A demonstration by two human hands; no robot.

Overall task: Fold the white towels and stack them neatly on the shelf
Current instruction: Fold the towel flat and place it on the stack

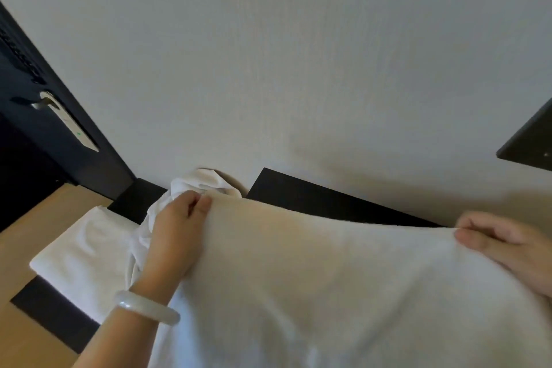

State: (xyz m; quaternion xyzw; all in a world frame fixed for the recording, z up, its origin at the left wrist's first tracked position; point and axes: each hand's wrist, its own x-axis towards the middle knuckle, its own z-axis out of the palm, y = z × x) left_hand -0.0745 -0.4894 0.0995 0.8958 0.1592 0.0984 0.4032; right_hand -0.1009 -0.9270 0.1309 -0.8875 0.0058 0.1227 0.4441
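Note:
A large white towel is stretched out in front of me over a black shelf against the wall. My left hand pinches the towel's top edge at its left corner. My right hand pinches the same edge at the right corner. A folded white towel lies on the shelf at the left. A crumpled white towel sits against the wall behind my left hand.
A dark door with a metal handle stands at the left. Light wood floor shows below it. A dark panel juts from the wall at the right. A pale bangle circles my left wrist.

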